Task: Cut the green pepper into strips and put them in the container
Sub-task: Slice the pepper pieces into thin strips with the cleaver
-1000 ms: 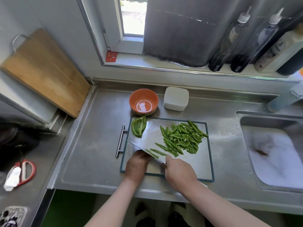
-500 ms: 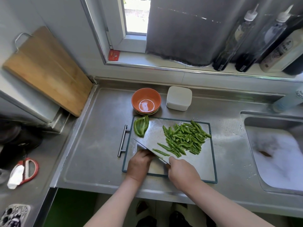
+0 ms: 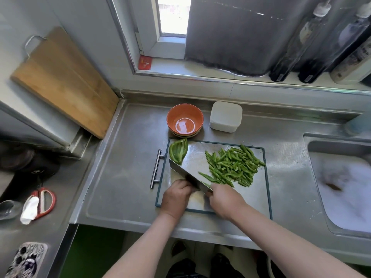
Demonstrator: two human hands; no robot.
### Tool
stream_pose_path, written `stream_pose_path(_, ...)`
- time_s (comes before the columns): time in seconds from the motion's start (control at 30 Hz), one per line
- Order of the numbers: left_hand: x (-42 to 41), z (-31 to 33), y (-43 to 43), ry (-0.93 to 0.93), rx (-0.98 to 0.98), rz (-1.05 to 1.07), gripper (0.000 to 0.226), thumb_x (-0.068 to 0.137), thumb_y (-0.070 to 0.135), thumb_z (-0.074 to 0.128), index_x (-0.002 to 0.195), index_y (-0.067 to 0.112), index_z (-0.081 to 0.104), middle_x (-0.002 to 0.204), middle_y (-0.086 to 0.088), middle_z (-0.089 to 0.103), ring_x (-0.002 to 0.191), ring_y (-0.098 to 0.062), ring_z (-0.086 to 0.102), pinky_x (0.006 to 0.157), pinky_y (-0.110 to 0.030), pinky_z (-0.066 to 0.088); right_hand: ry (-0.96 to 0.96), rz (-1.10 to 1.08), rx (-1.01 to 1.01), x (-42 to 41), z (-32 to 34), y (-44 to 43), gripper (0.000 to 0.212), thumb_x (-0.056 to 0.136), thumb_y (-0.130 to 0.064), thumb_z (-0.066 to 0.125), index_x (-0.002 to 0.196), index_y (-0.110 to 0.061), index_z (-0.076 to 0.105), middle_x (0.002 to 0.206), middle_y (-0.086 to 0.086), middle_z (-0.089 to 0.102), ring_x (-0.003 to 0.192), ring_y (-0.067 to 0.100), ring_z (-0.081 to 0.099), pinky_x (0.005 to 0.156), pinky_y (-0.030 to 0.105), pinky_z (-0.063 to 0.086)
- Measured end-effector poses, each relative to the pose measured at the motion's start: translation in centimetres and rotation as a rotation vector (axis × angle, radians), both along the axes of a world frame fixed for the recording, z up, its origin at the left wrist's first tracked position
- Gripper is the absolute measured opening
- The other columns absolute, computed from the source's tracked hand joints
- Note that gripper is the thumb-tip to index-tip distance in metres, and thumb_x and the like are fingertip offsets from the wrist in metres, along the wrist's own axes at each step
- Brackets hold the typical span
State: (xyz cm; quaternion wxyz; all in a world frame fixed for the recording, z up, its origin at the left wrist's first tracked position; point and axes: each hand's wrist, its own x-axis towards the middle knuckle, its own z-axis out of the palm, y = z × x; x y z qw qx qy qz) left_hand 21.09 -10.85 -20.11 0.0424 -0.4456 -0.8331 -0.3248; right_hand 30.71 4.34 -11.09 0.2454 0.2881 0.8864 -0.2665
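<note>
- The right hand [image 3: 224,199] holds the knife [image 3: 188,176] by its handle, near the middle of the frame.
- The left hand [image 3: 176,197] is curled on the cutting board [image 3: 259,197] beside the blade. You cannot tell if it holds anything.
- The green strips [image 3: 232,167] lie in a pile on the right side of the board.
- One big pepper piece [image 3: 178,151] sits at the board's upper left corner.
- The white container [image 3: 225,116] stands on the tabletop [image 3: 120,177] just above the board.

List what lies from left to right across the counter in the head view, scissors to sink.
Red-handled scissors → cutting board's bar handle → uncut pepper piece → pile of pepper strips → sudsy sink. The knife overlaps the pepper piece, so it is left out.
</note>
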Motion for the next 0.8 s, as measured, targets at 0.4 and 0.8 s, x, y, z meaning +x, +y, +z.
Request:
stream_pose_path(0.4,-0.2,0.7,-0.3,-0.034,-0.068,-0.07,0.028,0.072,0.006,0.084,0.092,0.022,0.071,0.091,0.003,0.066,0.085,-0.02,0.058,0.051,-0.03,0.051,0.015,-0.031,0.012,-0.6,0.5,-0.2,0.017,0.093,-0.018,0.042,0.097,-0.019,0.059,0.096,0.006,0.065,0.086,0.029,0.059,0.071,0.034,0.046)
stream_pose_path(0.8,-0.4,0.4,-0.7,0.003,-0.057,-0.091,0.033,0.066,0.006,0.089,0.094,0.022,0.079,0.095,0.0,0.072,0.088,-0.02,0.064,0.061,-0.031,0.057,0.1,0.099,0.148,1.4,1.6,-1.6,0.006,0.098,-0.02,0.04,0.092,-0.019,0.037,0.091,0.011,0.064,0.07,0.031,0.045,0.059,0.037,0.033)
